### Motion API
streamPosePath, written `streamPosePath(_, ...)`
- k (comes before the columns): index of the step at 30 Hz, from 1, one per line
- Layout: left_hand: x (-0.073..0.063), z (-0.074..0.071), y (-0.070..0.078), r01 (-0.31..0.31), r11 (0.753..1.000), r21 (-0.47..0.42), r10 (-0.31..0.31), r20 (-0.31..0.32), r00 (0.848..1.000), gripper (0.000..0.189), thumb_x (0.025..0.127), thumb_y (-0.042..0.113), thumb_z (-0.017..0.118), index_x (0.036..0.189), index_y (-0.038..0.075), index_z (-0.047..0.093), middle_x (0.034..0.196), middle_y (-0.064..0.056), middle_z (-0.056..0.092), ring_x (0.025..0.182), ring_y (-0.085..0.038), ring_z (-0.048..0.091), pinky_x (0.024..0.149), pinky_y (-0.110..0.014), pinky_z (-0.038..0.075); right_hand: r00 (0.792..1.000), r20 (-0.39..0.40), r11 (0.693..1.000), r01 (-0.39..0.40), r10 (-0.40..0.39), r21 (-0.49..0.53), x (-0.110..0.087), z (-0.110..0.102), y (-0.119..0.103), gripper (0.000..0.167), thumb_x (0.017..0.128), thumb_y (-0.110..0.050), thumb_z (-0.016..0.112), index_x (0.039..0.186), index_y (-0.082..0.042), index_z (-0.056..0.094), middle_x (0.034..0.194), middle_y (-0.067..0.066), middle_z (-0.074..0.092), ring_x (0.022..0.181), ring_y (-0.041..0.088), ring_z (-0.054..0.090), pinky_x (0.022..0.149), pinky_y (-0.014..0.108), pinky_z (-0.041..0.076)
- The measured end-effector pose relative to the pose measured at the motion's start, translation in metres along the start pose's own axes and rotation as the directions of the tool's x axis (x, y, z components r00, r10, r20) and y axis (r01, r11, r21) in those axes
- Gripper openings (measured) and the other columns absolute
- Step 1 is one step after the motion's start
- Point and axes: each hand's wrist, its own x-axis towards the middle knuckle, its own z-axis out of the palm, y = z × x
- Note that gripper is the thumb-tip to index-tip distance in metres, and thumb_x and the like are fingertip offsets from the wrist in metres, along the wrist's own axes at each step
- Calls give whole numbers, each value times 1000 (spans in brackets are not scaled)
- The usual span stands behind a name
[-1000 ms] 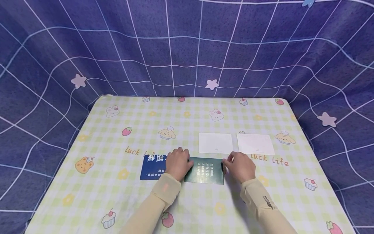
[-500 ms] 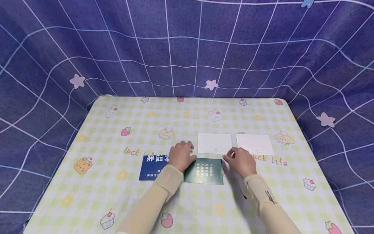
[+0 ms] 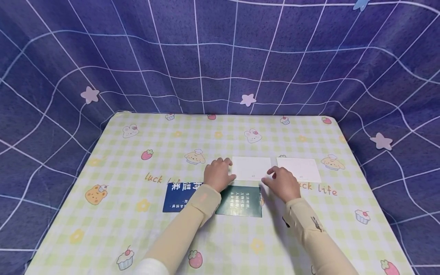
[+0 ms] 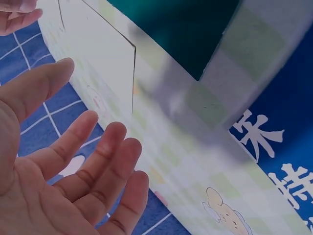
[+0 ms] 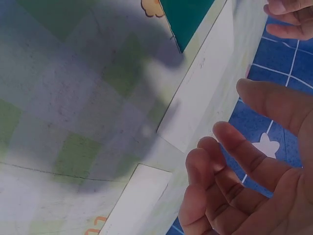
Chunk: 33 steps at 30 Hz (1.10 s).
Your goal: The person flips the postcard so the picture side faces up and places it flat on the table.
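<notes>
Loosely bent and holding nothing, my left hand (image 3: 218, 175) hovers at the left edge of the nearer-middle white card (image 3: 251, 168). My right hand (image 3: 283, 184) is near that card's lower right corner, thumb and index apart; it overlaps the second white card (image 3: 302, 169) in the head view. Below and between the hands lies a dark green card (image 3: 238, 201) with pale vertical lettering. To its left is a dark blue card (image 3: 177, 198) with large white characters, partly hidden by my left sleeve. In both wrist views the fingers (image 4: 115, 161) (image 5: 215, 166) are spread above the cloth.
A pale green checked tablecloth (image 3: 103, 229) with printed animals, cupcakes and strawberries covers the table. Behind and at both sides hangs a blue curtain (image 3: 172, 57) with white grid lines and stars. The white cards lie side by side, a narrow gap between them.
Both hands have left the green card and moved up and away toward the white cards, the left also slightly rightward. The green card stays flat beside the blue one.
</notes>
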Motion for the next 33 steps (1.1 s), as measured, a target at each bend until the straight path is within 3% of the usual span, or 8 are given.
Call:
streamPosePath(16,19,9,3,52,998,-17,-51,66,997,57,83,28,85,133,9,64,114,-14,68,106,-31,64,90,-46,51,999,38,1000,-7,7,8,20,0,5,60,90,-27,76,140,-2,56,113,21,67,99,38,63,84,52,50)
streamPosePath(27,32,21,-1,64,997,-32,-60,108,992,62,83,26,86,137,8,61,116,-15,67,107,-32,65,91,-47,52,996,72,999,-46,45,20,38,3,8,68,89,-22,77,147,-1,48,102,17,67,86,30,60,80,47,49)
streamPosePath(33,38,26,-3,70,997,-16,-68,111,991,63,82,26,86,138,8,60,115,-15,67,106,-32,65,89,-47,52,995,78,998,-55,55,-7,45,3,9,70,87,-23,78,147,-2,48,102,20,69,90,34,63,84,51,50)
